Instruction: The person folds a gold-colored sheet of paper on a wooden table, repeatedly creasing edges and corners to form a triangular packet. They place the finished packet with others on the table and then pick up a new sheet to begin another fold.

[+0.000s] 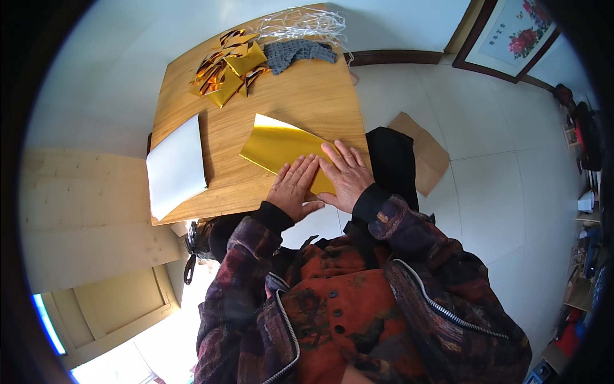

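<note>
A wooden tabletop (307, 102) is standing on pale floor tiles. Both hands are lying flat, fingers spread, on a shiny gold sheet (278, 146) at the near edge: the left hand (293, 187) and the right hand (344, 174) are pressing, not gripping. A white sheet (176, 165) is lying left; folded gold pieces (227, 67), a grey knit cloth (297, 52) and clear plastic strands (300, 22) are sitting at the far end.

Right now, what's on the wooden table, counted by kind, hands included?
Flat gold sheet under both hands: 1
Pile of folded gold pieces, too jumbled to count singly: 1
White sheet stack: 1
Grey knitted cloth: 1
Clear plastic wrap bundle: 1
Hands, left hand and right hand, pressing flat: 2
Total: 7
</note>
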`<state>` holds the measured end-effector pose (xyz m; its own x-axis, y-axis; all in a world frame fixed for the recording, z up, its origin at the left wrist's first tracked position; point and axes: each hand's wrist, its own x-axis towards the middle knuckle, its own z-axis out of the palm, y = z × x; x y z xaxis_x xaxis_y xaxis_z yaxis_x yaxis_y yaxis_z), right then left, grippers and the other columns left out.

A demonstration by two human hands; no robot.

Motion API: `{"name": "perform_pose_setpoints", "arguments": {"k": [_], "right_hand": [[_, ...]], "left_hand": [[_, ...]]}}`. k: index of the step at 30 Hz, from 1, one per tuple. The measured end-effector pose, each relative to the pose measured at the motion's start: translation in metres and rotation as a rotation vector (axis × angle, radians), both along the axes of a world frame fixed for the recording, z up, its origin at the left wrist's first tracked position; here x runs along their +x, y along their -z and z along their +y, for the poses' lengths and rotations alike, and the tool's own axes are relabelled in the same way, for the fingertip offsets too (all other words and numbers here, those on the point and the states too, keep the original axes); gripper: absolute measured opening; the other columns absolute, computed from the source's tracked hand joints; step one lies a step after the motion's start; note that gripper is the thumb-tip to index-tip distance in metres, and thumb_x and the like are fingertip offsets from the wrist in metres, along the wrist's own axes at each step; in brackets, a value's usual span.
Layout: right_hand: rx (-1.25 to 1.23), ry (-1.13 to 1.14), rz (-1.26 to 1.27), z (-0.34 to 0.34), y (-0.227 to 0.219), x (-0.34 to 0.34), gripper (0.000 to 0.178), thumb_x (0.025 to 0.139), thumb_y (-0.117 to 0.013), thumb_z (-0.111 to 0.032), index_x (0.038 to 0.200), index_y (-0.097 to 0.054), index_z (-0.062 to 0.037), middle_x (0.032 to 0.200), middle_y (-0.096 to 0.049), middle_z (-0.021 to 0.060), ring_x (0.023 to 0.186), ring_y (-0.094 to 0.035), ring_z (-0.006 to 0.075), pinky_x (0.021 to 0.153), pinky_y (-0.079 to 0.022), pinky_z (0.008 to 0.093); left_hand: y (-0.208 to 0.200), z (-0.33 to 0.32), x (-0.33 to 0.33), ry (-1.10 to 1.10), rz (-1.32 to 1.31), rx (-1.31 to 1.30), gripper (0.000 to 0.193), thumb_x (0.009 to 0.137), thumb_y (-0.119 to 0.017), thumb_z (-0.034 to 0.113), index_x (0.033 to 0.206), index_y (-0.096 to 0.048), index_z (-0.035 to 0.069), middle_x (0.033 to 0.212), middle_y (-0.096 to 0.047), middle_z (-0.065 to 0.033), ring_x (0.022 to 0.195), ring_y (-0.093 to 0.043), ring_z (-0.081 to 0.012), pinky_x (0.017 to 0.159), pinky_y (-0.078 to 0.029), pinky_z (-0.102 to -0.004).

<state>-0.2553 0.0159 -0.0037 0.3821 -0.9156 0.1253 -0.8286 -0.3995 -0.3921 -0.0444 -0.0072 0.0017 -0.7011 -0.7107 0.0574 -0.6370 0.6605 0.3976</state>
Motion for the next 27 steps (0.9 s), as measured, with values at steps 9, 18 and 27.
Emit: {"name": "perform_pose_setpoints", "arguments": {"k": [9, 18, 27], "right_hand": [[0.01, 0.044, -0.117, 0.006, -0.009, -0.05, 0.049, 0.085, -0.062, -0.018, 0.131, -0.051, -0.0049, 0.147, -0.042, 0.007, 0.141, -0.032, 0.0256, 0.114, -0.024, 0.0476], [-0.08, 0.064, -0.222, 0.007, -0.01, -0.066, 0.038, 0.082, -0.066, -0.009, 0.119, -0.06, -0.0048, 0.14, -0.046, 0.0115, 0.135, -0.038, 0.0312, 0.11, -0.031, 0.0431], [-0.055, 0.123, -0.337, 0.003, -0.014, -0.067, 0.033, 0.073, -0.069, -0.004, 0.105, -0.065, -0.0106, 0.14, -0.048, 0.0123, 0.134, -0.042, 0.0316, 0.105, -0.036, 0.0431]], "left_hand": [[0.003, 0.011, -0.012, -0.102, -0.087, -0.099, 0.091, 0.074, -0.075, 0.046, 0.147, -0.033, 0.009, 0.155, -0.031, -0.0113, 0.143, -0.028, -0.0298, 0.116, -0.021, -0.0472], [-0.008, 0.014, -0.02, -0.173, 0.004, -0.047, 0.073, 0.074, -0.074, 0.03, 0.139, -0.047, 0.011, 0.149, -0.041, -0.011, 0.14, -0.035, -0.0304, 0.113, -0.026, -0.0478], [-0.004, 0.013, -0.019, -0.211, 0.073, -0.043, 0.043, 0.076, -0.069, 0.016, 0.119, -0.066, 0.02, 0.143, -0.05, -0.008, 0.135, -0.042, -0.0305, 0.111, -0.028, -0.0484]]}}
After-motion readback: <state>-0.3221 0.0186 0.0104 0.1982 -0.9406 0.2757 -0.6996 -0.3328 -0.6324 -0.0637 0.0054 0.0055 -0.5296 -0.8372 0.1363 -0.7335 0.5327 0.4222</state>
